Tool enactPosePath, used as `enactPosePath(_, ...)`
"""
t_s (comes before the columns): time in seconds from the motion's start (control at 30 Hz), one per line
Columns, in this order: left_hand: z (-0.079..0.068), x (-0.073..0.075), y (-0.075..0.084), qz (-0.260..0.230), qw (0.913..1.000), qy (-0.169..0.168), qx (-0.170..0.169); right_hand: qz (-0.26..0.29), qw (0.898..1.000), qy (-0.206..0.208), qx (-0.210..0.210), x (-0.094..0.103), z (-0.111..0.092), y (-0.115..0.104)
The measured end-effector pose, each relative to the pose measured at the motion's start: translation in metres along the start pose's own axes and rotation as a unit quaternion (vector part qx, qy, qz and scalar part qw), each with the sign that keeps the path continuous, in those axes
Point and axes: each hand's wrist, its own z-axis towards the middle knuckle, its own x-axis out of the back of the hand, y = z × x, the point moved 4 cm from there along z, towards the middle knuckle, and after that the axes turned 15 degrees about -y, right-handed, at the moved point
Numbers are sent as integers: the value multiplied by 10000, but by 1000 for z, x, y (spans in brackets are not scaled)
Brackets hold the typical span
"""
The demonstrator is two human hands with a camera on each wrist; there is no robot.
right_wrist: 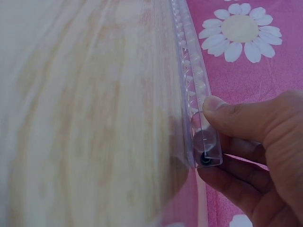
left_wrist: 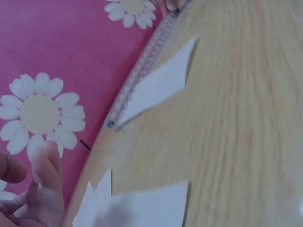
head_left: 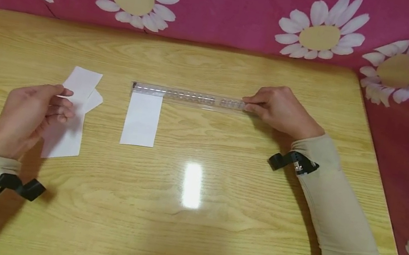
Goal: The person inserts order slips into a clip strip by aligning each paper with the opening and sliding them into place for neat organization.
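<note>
My right hand (head_left: 278, 108) pinches the right end of a long clear plastic ruler (head_left: 193, 97) with rows of round shapes along it. In the right wrist view the thumb (right_wrist: 227, 109) lies on top of the ruler's end, beside a small dark round piece. The ruler's far end overlaps the top edge of a white paper strip (head_left: 141, 121). My left hand (head_left: 29, 116) hovers over several overlapping white paper pieces (head_left: 64, 140) at the left, its fingers loosely bent and holding nothing. In the left wrist view those pieces (left_wrist: 158, 203) lie below and apart from the fingers.
The wooden table (head_left: 218, 238) has a bright light reflection in its middle. Behind it and along its right side hangs a pink cloth (head_left: 224, 9) with big white daisies. A black strap (head_left: 284, 160) with a loose end is round each wrist.
</note>
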Motion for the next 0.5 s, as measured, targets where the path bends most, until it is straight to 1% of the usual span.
enactPosePath(0.07, 0, 3, 1, 205, 9997, 111, -9, 18, 10000, 7, 3, 0, 0, 0)
enactPosePath(0.13, 1, 7, 3, 467, 9985, 292, -33, 19, 10000, 8, -3, 1, 0, -1)
enactPosePath(0.17, 1, 8, 4, 498, 9981, 368, -50, 19, 10000, 13, -6, 1, 0, -1)
enactPosePath(0.27, 2, 12, 6, 815, 9948, 607, -2, 25, 10000, 17, -25, 1, 1, -1)
enactPosePath(0.3, 2, 13, 7, 998, 9925, 711, 59, 30, 10000, 14, -34, 1, 1, -1)
enactPosePath(0.43, 4, 18, 9, 1436, 9845, 986, 224, 55, 10000, 14, -58, 0, 0, 0)
enactPosePath(0.47, 5, 19, 9, 1563, 9819, 1040, 264, 59, 10000, 12, -59, 0, 0, 0)
enactPosePath(0.5, 6, 20, 10, 1781, 9775, 1086, 326, 56, 10000, 14, -59, 0, 0, 0)
